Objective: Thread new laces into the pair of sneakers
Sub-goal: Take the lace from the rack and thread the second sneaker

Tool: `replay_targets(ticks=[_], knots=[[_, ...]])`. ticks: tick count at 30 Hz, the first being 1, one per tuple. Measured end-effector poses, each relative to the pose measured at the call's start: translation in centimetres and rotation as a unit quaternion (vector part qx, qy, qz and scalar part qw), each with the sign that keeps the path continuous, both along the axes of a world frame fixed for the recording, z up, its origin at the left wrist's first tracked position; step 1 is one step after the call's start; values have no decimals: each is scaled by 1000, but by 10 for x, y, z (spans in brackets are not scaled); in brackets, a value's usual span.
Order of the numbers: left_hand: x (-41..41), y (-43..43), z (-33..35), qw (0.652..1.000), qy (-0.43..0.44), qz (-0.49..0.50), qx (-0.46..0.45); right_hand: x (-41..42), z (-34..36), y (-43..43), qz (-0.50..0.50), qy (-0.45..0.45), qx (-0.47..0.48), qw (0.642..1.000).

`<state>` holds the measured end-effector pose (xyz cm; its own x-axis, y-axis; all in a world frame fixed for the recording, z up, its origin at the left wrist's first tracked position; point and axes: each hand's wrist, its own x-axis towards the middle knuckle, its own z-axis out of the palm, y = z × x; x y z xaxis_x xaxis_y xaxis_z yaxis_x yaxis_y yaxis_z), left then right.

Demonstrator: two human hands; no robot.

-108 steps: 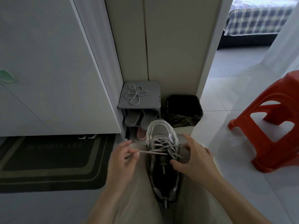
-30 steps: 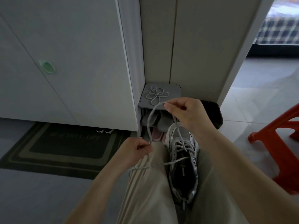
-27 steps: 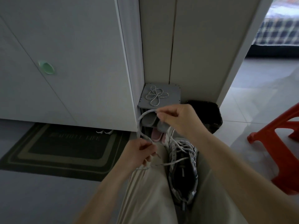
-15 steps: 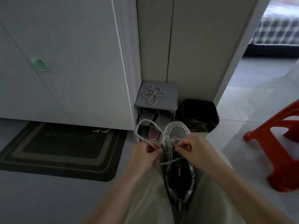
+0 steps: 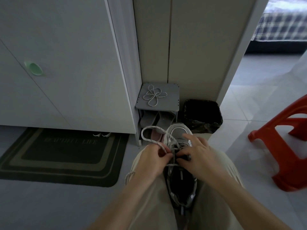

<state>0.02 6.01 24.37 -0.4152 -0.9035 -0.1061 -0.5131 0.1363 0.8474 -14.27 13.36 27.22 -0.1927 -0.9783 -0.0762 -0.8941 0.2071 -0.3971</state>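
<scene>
A grey and white sneaker (image 5: 181,181) lies between my knees, toe pointing away. A speckled white lace (image 5: 150,137) runs through its upper eyelets and arcs out in a loop to the left. My left hand (image 5: 149,161) pinches that lace at the sneaker's left side. My right hand (image 5: 197,156) rests on the tongue, thumb and fingertips pressed to the eyelets; what it pinches is hidden. A second lace (image 5: 154,95) lies coiled on the small grey shoe rack (image 5: 172,103).
Grey and pink slippers (image 5: 155,120) fill the rack's lower shelves. A black lined bin (image 5: 202,113) stands right of the rack. A red plastic stool (image 5: 285,146) is at the right, a dark doormat (image 5: 63,155) at the left under a white cabinet (image 5: 58,63).
My right hand came down from above the rack to the sneaker's tongue. The left hand moved right to the eyelets, and the lace loop shrank and settled left of the toe.
</scene>
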Motion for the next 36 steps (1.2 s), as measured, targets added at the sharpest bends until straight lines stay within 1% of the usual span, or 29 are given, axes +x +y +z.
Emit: replay_targets(ticks=[5,7,11,16,19,21,23,28,30,32,33,34,35,36], knots=[[-1,0,-4,1000,12,17,16,7,-14,-4,-8,-21,-17,1000],[1,0,-5,999,21,4,28,7,-18,-2,-15,-22,-33,999],[5,7,-2,995,30,-58,70,1,-20,1,-33,-38,-73,996],[5,3,-4,992,56,-47,104,0,-20,8,-44,-53,-156,985],[8,5,-7,992,61,-13,105,-3,-17,17,-77,-121,-178,974],[10,4,-10,993,61,4,105,-10,-12,25,-103,-174,-198,959],[12,4,-12,992,68,12,110,-21,-7,36,-133,-206,-206,947],[12,9,-12,986,106,28,125,-62,-3,64,-176,-163,-179,954],[12,10,-11,985,114,30,122,-74,-2,71,-184,-156,-151,959],[11,12,-12,986,117,33,115,-78,-6,73,-172,-149,-95,969],[11,13,-12,986,118,31,110,-76,-9,72,-159,-135,-59,976],[11,14,-12,987,117,29,104,-72,-14,69,-159,-102,-36,981],[11,14,-12,988,117,28,101,-68,-18,65,-168,-68,-34,983],[11,15,-11,988,117,26,101,-62,-19,60,-174,-40,-61,982]])
